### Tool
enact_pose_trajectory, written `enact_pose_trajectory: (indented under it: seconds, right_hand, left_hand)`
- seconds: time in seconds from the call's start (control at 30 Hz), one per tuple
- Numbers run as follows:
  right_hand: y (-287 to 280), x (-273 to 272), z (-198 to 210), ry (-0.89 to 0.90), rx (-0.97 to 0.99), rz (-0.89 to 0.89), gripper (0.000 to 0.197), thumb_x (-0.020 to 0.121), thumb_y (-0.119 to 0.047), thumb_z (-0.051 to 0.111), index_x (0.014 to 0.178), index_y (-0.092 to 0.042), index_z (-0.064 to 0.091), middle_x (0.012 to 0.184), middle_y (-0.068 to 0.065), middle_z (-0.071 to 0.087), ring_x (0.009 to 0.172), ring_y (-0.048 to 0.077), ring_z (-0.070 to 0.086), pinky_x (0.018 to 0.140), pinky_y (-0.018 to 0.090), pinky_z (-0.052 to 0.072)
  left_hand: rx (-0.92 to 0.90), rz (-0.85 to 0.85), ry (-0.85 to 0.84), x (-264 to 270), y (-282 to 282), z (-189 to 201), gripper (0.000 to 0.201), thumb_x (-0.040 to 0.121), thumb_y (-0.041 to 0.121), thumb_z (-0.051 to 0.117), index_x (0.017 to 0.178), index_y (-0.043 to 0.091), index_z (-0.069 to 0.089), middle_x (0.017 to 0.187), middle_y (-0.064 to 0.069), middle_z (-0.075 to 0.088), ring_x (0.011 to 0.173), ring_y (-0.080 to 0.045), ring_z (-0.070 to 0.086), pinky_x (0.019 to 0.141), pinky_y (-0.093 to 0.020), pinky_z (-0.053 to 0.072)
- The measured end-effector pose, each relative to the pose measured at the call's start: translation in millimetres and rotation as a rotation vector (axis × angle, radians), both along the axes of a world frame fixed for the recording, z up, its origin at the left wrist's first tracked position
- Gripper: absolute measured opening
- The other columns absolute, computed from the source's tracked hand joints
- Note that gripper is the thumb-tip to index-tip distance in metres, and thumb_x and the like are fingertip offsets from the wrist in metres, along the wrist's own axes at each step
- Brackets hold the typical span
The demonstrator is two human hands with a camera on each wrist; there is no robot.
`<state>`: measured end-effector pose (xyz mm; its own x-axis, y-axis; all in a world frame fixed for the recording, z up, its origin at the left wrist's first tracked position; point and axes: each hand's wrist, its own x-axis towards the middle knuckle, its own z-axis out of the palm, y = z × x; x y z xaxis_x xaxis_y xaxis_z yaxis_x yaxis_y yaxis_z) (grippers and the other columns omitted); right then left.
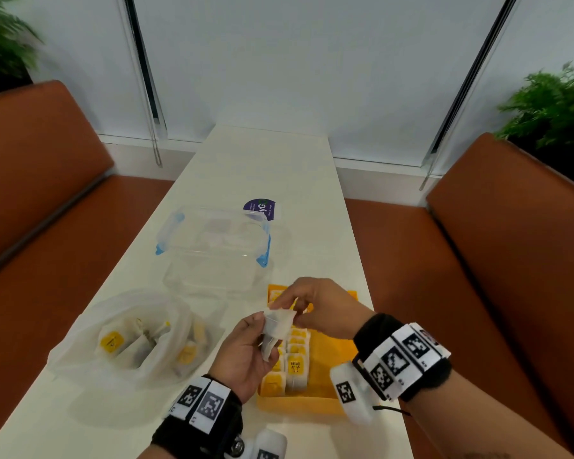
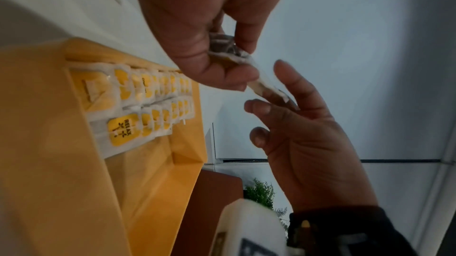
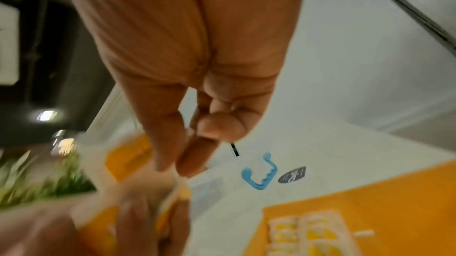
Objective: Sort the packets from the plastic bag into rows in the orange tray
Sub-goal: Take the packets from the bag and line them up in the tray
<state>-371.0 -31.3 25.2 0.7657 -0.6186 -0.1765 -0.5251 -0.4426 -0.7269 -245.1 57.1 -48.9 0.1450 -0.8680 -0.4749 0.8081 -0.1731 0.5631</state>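
Above the orange tray, my left hand grips a small bunch of white packets. My right hand pinches the top edge of one of them between thumb and fingers. In the left wrist view the left hand clasps the packets, and one packet stretches out to the right hand. Two rows of yellow-labelled packets stand in the tray's left half. The clear plastic bag, with several packets inside, lies open left of the tray.
A clear box with blue clips stands behind the tray on the white table, with a purple sticker beyond it. Brown benches run along both sides. The tray's right half is bare.
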Motion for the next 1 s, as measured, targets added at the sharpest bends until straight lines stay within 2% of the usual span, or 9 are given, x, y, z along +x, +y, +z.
enact_pose_trajectory:
  seconds: [0.13, 0.23, 0.4, 0.53, 0.67, 0.73, 0.83, 0.93, 1.0]
  right_hand:
    - [2.7, -1.7, -9.3, -0.09, -0.126, -0.028, 0.014, 0.074, -0.002, 0.075, 0.087, -0.007, 0.075, 0.08, -0.006, 0.053, 0.071, 0.009, 0.053, 0.076, 0.027, 0.05]
    - [0.7, -4.4, -5.5, -0.181, -0.078, -0.117, 0.016, 0.074, -0.01, 0.077, 0.071, -0.022, 0.068, 0.085, -0.001, 0.056, 0.074, 0.012, 0.054, 0.076, 0.028, 0.049]
    - [-5.8, -11.9, -0.8, -0.153, 0.223, -0.312, 0.019, 0.086, -0.008, 0.066, 0.07, -0.014, 0.057, 0.055, 0.001, 0.056, 0.038, -0.001, 0.049, 0.04, 0.013, 0.033]
    - [-8.3, -18.6, -10.5, 0.033, 0.324, -0.287, 0.017, 0.089, -0.008, 0.063, 0.076, -0.013, 0.053, 0.044, -0.007, 0.057, 0.04, 0.002, 0.056, 0.036, 0.017, 0.032]
    - [-4.4, -14.8, -24.4, 0.41, 0.328, -0.106, 0.009, 0.09, -0.016, 0.061, 0.095, -0.011, 0.055, 0.06, -0.001, 0.062, 0.046, 0.003, 0.058, 0.043, 0.017, 0.039]
    - [-0.4, -10.8, -35.3, 0.563, 0.316, -0.007, 0.016, 0.091, -0.017, 0.061, 0.105, -0.008, 0.058, 0.065, -0.001, 0.063, 0.049, 0.002, 0.059, 0.047, 0.017, 0.043]
    - [6.4, -3.0, -48.5, 0.708, 0.236, 0.09, 0.017, 0.092, -0.015, 0.059, 0.105, -0.004, 0.061, 0.082, 0.011, 0.068, 0.06, 0.01, 0.062, 0.052, 0.019, 0.044]
    - [9.6, 4.0, -57.6, 0.761, 0.158, 0.132, 0.026, 0.093, -0.013, 0.058, 0.11, 0.006, 0.06, 0.108, 0.021, 0.067, 0.101, 0.03, 0.066, 0.061, 0.025, 0.047]
    - [9.1, 6.6, -58.0, 0.753, 0.108, 0.122, 0.031, 0.092, -0.011, 0.058, 0.119, 0.005, 0.058, 0.118, 0.02, 0.065, 0.108, 0.03, 0.063, 0.071, 0.029, 0.051]
  left_hand:
    - [-0.005, -0.034, 0.013, 2.0, -0.8, -1.8, 0.018, 0.095, 0.025, 0.044, 0.09, 0.01, 0.054, 0.075, -0.009, 0.055, 0.046, -0.011, 0.058, 0.036, -0.017, 0.046]
    - [0.015, -0.013, -0.002, 4.0, 0.3, -3.6, 0.018, 0.095, 0.024, 0.045, 0.085, 0.013, 0.054, 0.075, -0.008, 0.054, 0.048, -0.011, 0.058, 0.037, -0.018, 0.046]
    - [0.066, 0.012, -0.083, 10.4, 2.8, -12.0, 0.008, 0.094, 0.014, 0.048, 0.087, 0.012, 0.052, 0.077, -0.008, 0.054, 0.055, -0.015, 0.056, 0.038, -0.018, 0.047]
    - [0.057, 0.041, -0.083, 25.7, 4.2, -22.3, 0.004, 0.093, 0.012, 0.049, 0.09, 0.011, 0.05, 0.074, -0.007, 0.049, 0.043, -0.01, 0.056, 0.04, -0.019, 0.046]
    - [0.033, 0.061, -0.057, 37.6, 7.4, -24.7, 0.029, 0.074, 0.017, 0.075, 0.082, 0.009, 0.048, 0.068, -0.009, 0.05, 0.05, -0.014, 0.052, 0.039, -0.021, 0.045]
    - [0.082, 0.094, -0.078, 36.8, 8.0, -22.9, 0.004, 0.09, 0.011, 0.055, 0.089, 0.011, 0.052, 0.078, -0.008, 0.055, 0.063, -0.017, 0.052, 0.04, -0.019, 0.047]
    - [0.096, 0.094, -0.096, 33.1, 9.5, -19.6, 0.008, 0.095, 0.01, 0.046, 0.093, 0.013, 0.053, 0.084, -0.008, 0.055, 0.068, -0.018, 0.052, 0.041, -0.019, 0.048]
    - [0.118, 0.09, -0.102, 30.3, 12.4, -18.0, 0.008, 0.095, 0.01, 0.046, 0.092, 0.013, 0.053, 0.085, -0.008, 0.055, 0.069, -0.019, 0.052, 0.04, -0.02, 0.049]
    - [0.122, 0.085, -0.112, 28.1, 13.9, -16.9, 0.009, 0.095, 0.01, 0.046, 0.09, 0.014, 0.052, 0.085, -0.007, 0.054, 0.069, -0.019, 0.052, 0.041, -0.02, 0.049]
